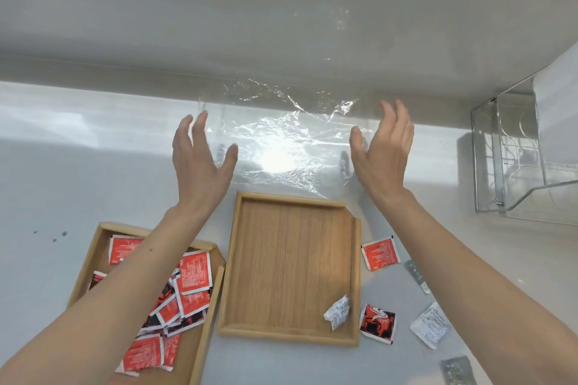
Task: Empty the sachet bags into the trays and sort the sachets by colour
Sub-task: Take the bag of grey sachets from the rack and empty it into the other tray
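Note:
An empty clear plastic bag (281, 141) lies flat on the white counter against the back wall. My left hand (200, 159) hovers at its left edge and my right hand (381, 150) at its right edge, both with fingers spread and holding nothing. The left wooden tray (93, 253) holds several red sachets (194, 275). The middle wooden tray (291, 259) holds one white sachet (337, 311) in its near right corner. Loose on the counter to the right lie a red sachet (380, 251), a red-and-black sachet (377, 322) and a white sachet (430, 323).
A clear acrylic rack (516, 159) stands at the right against the wall. Two silvery sachets (416, 275) (458, 370) lie on the counter near my right forearm. A few dark specks (59, 236) mark the counter at the left.

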A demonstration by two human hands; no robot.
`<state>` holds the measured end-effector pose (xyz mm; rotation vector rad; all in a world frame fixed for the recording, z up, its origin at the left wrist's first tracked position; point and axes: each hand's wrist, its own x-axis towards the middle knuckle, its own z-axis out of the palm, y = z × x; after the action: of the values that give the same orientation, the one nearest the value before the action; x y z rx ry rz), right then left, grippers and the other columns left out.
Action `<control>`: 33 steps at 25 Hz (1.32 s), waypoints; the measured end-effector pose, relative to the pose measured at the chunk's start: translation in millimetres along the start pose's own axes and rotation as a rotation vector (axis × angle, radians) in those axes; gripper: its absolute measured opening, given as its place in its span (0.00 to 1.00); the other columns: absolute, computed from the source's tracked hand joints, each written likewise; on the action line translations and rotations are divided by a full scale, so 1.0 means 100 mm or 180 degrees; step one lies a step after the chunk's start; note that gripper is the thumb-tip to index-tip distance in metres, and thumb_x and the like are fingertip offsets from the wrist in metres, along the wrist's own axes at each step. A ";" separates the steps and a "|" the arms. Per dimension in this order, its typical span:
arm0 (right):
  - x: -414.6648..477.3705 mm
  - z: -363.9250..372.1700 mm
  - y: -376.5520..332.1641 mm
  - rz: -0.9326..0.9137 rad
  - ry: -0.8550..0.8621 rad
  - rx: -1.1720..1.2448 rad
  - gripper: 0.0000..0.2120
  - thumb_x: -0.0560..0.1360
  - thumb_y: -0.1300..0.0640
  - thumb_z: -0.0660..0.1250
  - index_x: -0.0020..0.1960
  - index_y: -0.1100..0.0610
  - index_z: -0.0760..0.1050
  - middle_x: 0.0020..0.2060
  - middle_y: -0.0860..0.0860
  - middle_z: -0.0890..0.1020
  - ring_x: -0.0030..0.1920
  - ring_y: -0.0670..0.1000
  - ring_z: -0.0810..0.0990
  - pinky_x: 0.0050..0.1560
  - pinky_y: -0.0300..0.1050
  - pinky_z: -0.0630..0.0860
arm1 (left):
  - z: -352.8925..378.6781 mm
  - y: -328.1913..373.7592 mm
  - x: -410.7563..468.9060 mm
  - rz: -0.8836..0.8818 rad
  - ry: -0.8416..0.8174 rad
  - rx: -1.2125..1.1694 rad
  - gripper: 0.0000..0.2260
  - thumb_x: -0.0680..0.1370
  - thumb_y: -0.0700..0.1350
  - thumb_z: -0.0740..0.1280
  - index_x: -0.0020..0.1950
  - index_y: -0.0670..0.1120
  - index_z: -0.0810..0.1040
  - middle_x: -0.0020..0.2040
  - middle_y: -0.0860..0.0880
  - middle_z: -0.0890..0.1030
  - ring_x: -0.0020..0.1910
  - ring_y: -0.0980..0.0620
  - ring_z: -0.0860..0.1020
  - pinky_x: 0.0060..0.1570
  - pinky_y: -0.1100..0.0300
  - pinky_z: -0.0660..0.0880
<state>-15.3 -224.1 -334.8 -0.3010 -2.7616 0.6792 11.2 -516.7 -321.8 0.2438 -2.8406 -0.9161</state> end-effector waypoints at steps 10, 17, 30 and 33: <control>0.34 0.41 -0.19 -0.1145 -0.1307 -0.1190 0.34 0.78 0.33 0.48 0.80 0.43 0.44 0.80 0.60 0.45 0.79 0.64 0.44 0.77 0.65 0.44 | 0.73 0.32 0.76 0.1406 -0.1233 0.1556 0.30 0.80 0.66 0.47 0.80 0.59 0.47 0.81 0.43 0.45 0.79 0.40 0.44 0.75 0.39 0.42; 0.31 0.56 0.16 -0.0842 -0.1681 -0.1188 0.32 0.78 0.31 0.43 0.79 0.39 0.43 0.80 0.58 0.45 0.80 0.58 0.41 0.78 0.60 0.44 | 0.82 0.06 0.81 0.1325 -0.1713 0.1647 0.36 0.74 0.76 0.45 0.77 0.65 0.37 0.81 0.46 0.39 0.78 0.40 0.36 0.74 0.36 0.38; 0.24 0.26 0.00 -0.0819 -0.1652 -0.0585 0.29 0.81 0.43 0.53 0.80 0.48 0.52 0.79 0.60 0.53 0.79 0.60 0.50 0.78 0.57 0.50 | 0.55 0.26 0.73 0.1331 -0.1810 0.1451 0.33 0.77 0.71 0.46 0.79 0.61 0.44 0.81 0.43 0.45 0.80 0.44 0.44 0.76 0.42 0.42; 0.02 0.05 -0.06 -0.1008 -0.1387 -0.0613 0.29 0.81 0.43 0.53 0.79 0.52 0.56 0.77 0.64 0.59 0.78 0.64 0.56 0.76 0.60 0.56 | 0.40 0.38 0.44 0.1471 -0.1562 0.1169 0.31 0.80 0.66 0.50 0.80 0.54 0.52 0.81 0.42 0.51 0.80 0.44 0.50 0.76 0.44 0.49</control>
<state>-19.6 -230.5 -336.0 0.2797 -3.1874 0.4370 -43.3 -472.6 -327.7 -0.6665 -3.2598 -0.3920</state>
